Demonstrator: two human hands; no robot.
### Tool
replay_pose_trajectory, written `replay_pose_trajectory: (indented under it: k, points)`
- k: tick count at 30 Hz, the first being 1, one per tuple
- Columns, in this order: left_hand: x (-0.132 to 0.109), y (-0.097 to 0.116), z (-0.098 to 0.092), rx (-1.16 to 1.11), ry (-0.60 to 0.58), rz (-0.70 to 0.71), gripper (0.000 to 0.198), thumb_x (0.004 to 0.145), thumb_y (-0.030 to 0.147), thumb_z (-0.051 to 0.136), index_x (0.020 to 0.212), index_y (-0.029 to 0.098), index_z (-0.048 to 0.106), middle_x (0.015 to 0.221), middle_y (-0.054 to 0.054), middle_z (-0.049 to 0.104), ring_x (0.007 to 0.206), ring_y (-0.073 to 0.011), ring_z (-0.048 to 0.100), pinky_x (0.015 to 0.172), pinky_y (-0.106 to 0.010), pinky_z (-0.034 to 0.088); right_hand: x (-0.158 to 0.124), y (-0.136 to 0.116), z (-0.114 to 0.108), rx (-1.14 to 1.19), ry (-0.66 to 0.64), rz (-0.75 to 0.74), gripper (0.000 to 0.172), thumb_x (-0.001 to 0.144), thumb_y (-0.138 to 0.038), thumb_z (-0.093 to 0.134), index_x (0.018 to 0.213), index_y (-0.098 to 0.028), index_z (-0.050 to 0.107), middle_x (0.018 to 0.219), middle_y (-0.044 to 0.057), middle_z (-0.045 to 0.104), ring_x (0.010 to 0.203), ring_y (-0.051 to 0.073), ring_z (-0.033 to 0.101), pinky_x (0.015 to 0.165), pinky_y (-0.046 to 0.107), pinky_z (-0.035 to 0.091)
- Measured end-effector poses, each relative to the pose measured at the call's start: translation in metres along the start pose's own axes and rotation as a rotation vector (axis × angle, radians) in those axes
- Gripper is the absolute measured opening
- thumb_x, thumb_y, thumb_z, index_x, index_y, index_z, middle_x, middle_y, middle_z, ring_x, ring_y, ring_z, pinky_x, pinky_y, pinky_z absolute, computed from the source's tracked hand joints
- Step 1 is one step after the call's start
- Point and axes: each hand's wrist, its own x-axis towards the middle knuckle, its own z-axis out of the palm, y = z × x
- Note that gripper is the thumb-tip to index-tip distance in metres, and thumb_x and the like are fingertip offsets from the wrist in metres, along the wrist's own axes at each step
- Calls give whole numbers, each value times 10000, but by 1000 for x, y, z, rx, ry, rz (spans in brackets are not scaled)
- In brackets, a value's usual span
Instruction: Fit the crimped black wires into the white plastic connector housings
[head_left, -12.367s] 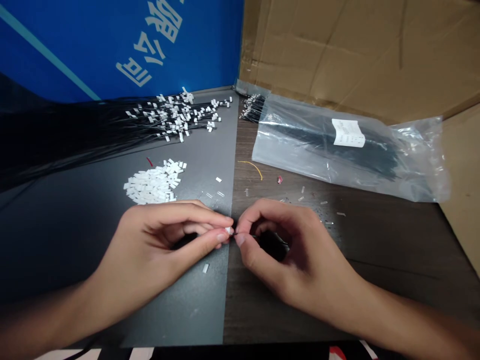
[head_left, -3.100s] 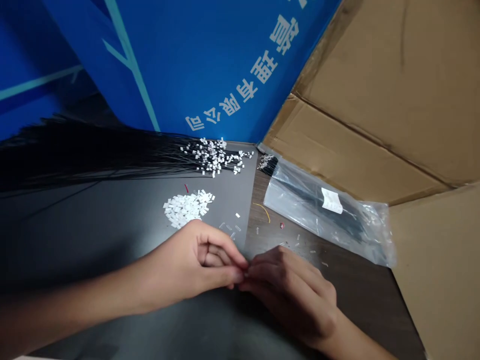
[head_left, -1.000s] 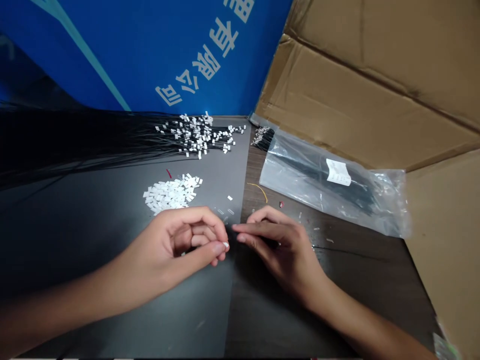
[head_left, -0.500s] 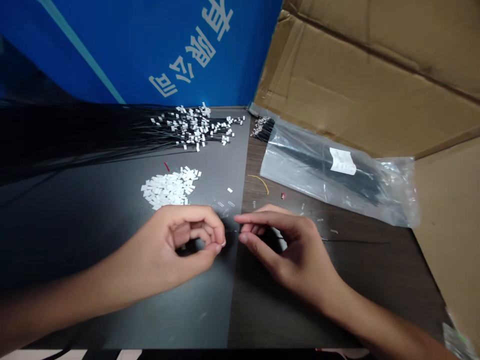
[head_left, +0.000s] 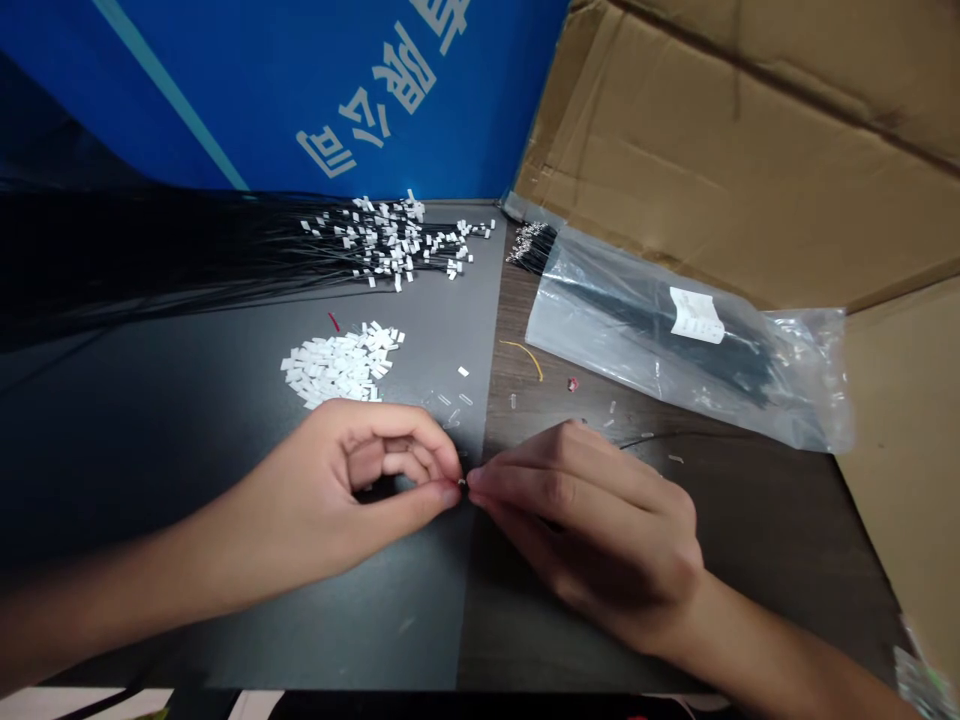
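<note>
My left hand [head_left: 352,495] pinches a tiny white connector housing between thumb and forefinger. My right hand [head_left: 592,520] pinches the end of a thin black wire [head_left: 660,436] that trails off to the right across the table. The two sets of fingertips meet at one spot [head_left: 463,484] low over the table. Just behind my left hand lies a pile of loose white housings [head_left: 337,363]. Farther back, a sheaf of black wires with white housings on their ends [head_left: 390,240] fans in from the left.
A clear plastic bag of black wires [head_left: 675,330] with a white label lies at the right. A blue board [head_left: 300,90] and brown cardboard [head_left: 735,140] wall the back. Small scraps, a yellow wire bit [head_left: 525,355] and a red bit [head_left: 332,321] lie about.
My hands were a little apart half a second ago; now their fingertips touch, and my right hand has turned palm down over the wire.
</note>
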Motion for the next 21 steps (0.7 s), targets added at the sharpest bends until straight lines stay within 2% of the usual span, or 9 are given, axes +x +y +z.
replay_pose_trajectory:
  k: [4, 9, 12, 14, 19, 21]
  points:
    - [-1, 2, 3, 9, 26, 44, 63, 931, 228, 918, 869, 229, 904, 878, -36, 886, 780, -180, 867, 742, -184, 716, 1, -3, 0, 12, 8, 51, 264, 1109, -5, 839, 1299, -186, 875, 1138, 85, 956, 920, 214, 890, 799, 376, 685]
    - [-2, 13, 6, 82, 47, 101, 101, 936, 202, 893, 840, 233, 904, 878, -24, 880, 794, -169, 870, 779, -176, 724, 8, -3, 3, 97, 47, 137, 181, 1079, -33, 893, 1171, -189, 877, 1048, 57, 962, 886, 186, 914, 818, 302, 732]
    - [-2, 12, 6, 106, 46, 128, 110, 956, 217, 900, 849, 240, 907, 876, -24, 880, 783, -174, 873, 765, -182, 722, 9, -2, 4, 98, 48, 168, 172, 1070, -39, 900, 1147, -192, 884, 1016, 56, 955, 870, 193, 913, 815, 300, 740]
    - [-2, 8, 5, 153, 60, 177, 120, 981, 209, 899, 870, 254, 906, 896, -18, 887, 798, -174, 876, 761, -179, 709, 8, -2, 4, 98, 46, 165, 167, 1075, -43, 894, 1148, -192, 885, 1032, 61, 959, 879, 197, 914, 822, 306, 743]
    - [-5, 3, -1, 361, 88, 404, 192, 1038, 121, 878, 995, 305, 913, 964, 12, 918, 837, -159, 870, 788, -195, 669, 5, -2, 3, 91, 21, 140, 147, 1099, -35, 864, 1168, -164, 882, 1060, 74, 957, 910, 188, 913, 836, 289, 731]
    - [-8, 5, -3, 418, 77, 431, 182, 1057, 143, 877, 995, 310, 915, 976, 1, 930, 844, -179, 874, 790, -228, 675, 6, -3, 0, 92, 2, 144, 147, 1114, -56, 858, 1192, -177, 885, 1090, 75, 958, 935, 194, 914, 865, 299, 734]
